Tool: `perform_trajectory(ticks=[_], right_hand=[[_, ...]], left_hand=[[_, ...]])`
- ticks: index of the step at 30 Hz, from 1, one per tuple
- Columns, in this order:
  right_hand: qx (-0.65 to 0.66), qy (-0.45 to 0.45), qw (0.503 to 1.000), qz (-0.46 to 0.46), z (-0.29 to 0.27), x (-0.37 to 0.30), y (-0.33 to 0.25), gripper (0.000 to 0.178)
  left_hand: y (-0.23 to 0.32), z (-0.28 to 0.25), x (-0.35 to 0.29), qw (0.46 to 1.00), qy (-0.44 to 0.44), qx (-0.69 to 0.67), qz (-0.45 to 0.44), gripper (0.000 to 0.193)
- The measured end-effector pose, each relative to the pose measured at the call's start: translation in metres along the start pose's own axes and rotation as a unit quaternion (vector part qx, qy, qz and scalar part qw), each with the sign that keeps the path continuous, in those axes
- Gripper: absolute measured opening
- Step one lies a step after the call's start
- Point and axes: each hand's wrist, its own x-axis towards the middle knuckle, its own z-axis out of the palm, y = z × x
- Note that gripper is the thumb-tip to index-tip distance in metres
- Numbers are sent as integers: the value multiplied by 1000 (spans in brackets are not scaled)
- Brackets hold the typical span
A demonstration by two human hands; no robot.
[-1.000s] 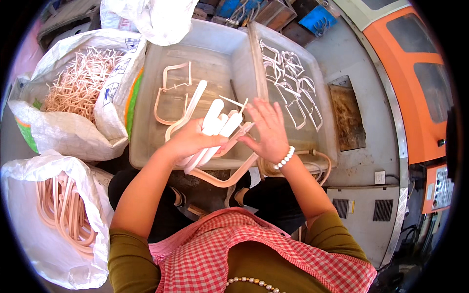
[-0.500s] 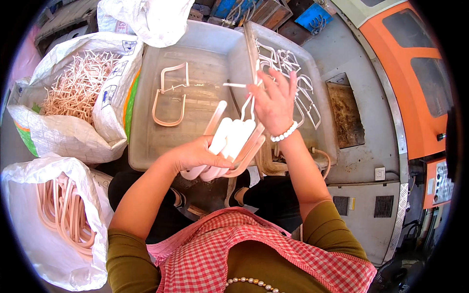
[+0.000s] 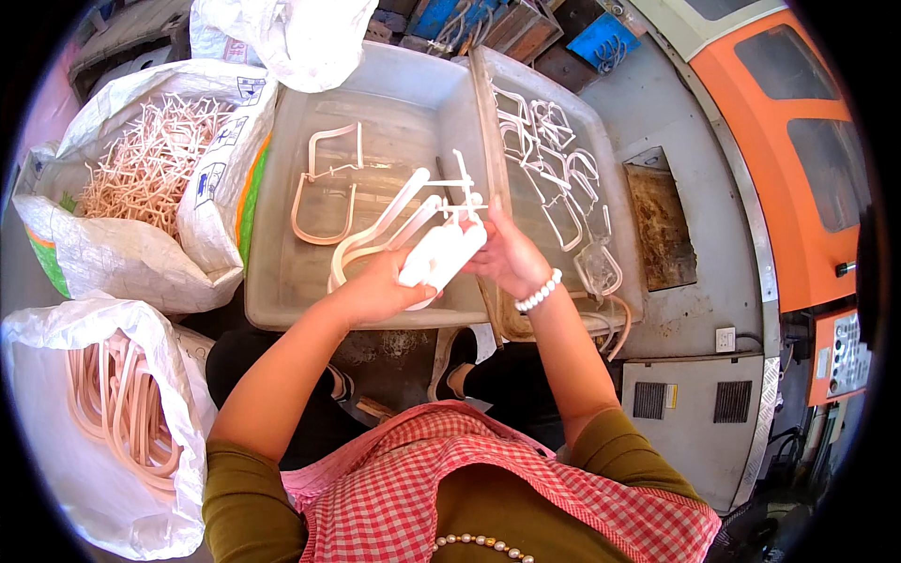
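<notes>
My left hand (image 3: 375, 290) is closed around a glossy white, U-shaped plastic piece (image 3: 441, 255), gripping its lower end. Thin white sprue sticks (image 3: 459, 199) cross at the upper end of the bundle. From there, pale curved plastic strips (image 3: 383, 223) bend down to the left, behind my left hand. My right hand (image 3: 514, 255) presses against the right side of the white piece, its fingers curled partly out of sight behind it and its thumb raised beside the sprue. A white bead bracelet (image 3: 540, 291) circles my right wrist.
A grey tub (image 3: 266, 272) holds two U-shaped pieces (image 3: 326, 208). The adjoining tub (image 3: 638, 291) contains several translucent looped pieces (image 3: 556, 174). At left stand a woven sack (image 3: 211, 249) of pinkish sprues and a white bag (image 3: 178, 375) of curved strips. An orange machine (image 3: 765, 188) stands at right.
My right hand has come down from above the divider between the tubs to the side of the white piece. The bundle has turned, and its curved strips now reach up and left.
</notes>
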Motion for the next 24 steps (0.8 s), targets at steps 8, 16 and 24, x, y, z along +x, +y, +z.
perform_trajectory(ticks=[8,16,24], right_hand=[[299,-166,939,-33,-18,47,-20,45],[-516,-247,660,-487,62,-22,45,19],[58,21,744,-665,57,-78,-83,26]], left_hand=[[1,10,5,983,35,181,24,49],[-4,-13,31,970,190,-8,-152,46],[-6,-4,9,939,124,-318,-36,27]])
